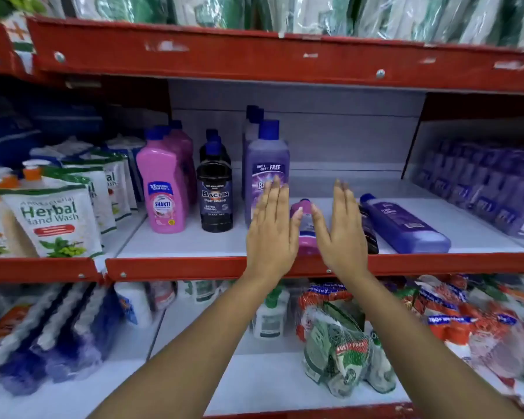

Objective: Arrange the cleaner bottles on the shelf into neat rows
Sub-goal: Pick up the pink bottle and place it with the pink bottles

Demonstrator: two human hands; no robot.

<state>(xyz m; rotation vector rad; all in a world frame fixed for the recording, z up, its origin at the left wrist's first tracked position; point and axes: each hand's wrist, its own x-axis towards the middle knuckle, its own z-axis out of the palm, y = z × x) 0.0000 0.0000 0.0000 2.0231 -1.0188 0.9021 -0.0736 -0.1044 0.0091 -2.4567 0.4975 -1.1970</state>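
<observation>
On the white middle shelf (194,241) stand rows of cleaner bottles: pink ones (164,192), black Bactin ones (214,195) and tall purple ones (266,158). A small pink bottle (306,228) lies on its side near the shelf's front edge, seen between my two hands. A dark bottle (369,234) lies just right of it, mostly hidden. A large blue-purple bottle (406,225) lies flat further right. My left hand (273,234) and my right hand (342,234) are held flat with fingers up on either side of the pink bottle; neither grips anything.
Herbal hand wash pouches (55,219) fill the shelf to the left. Purple refill packs (490,189) are stacked at the right. A red shelf edge (176,267) runs along the front. Packaged goods crowd the lower shelf (345,343).
</observation>
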